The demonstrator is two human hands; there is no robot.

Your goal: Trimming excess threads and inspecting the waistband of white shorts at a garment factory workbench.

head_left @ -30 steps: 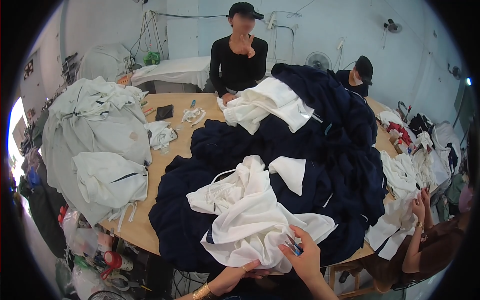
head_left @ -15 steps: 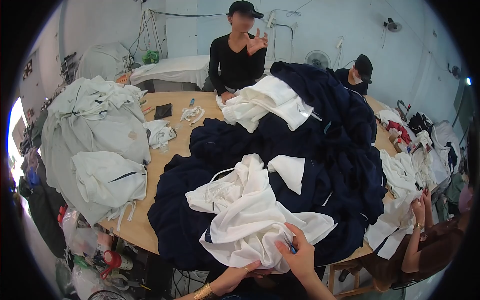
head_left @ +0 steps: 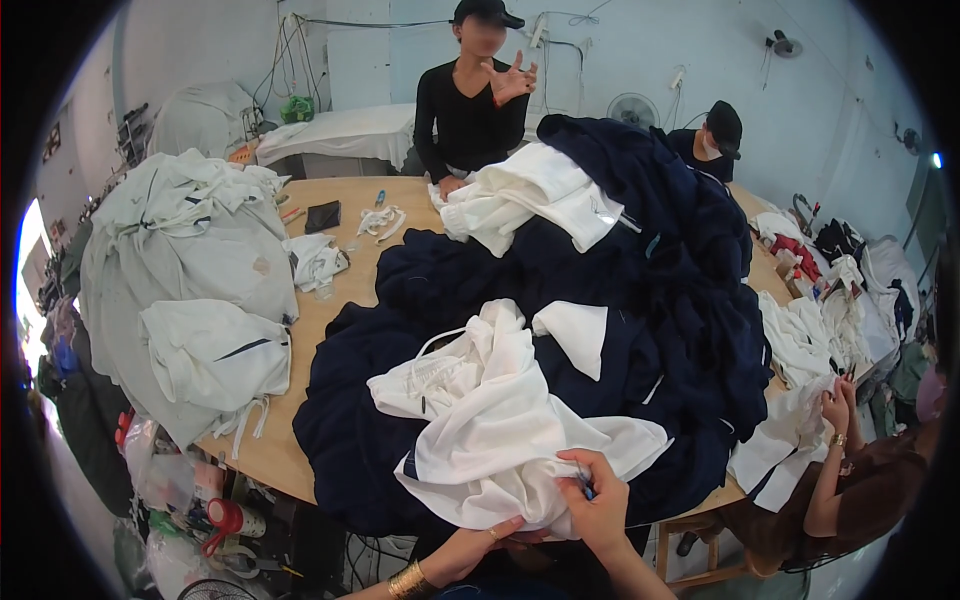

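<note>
A white garment [head_left: 490, 450] with a gathered drawstring waistband lies bunched at the near side of a dark navy heap of cloth [head_left: 690, 400]. At the garment's near edge, my left hand [head_left: 490, 540] grips the fabric from below, its fingers partly hidden under the cloth. My right hand [head_left: 600, 500] is closed just right of it, thumb and forefinger pinching a fold. Tucked in that same hand is a small blue tool [head_left: 587, 491], mostly covered by the fingers, so its kind is unclear. A loose white piece [head_left: 577, 335] rests on the navy cloth beyond.
Left on the wooden table [head_left: 345, 285] rises a large pale heap of garments [head_left: 190, 250]. Folded white garments [head_left: 540, 195] top the navy pile's far side. A person in black [head_left: 465, 115] stands across; another sits far right, and a third handles white cloth near right.
My right forefinger and thumb have shifted slightly on the fold. My left hand keeps its grip. The view has tilted a little, and the near-right person's hands have moved slightly.
</note>
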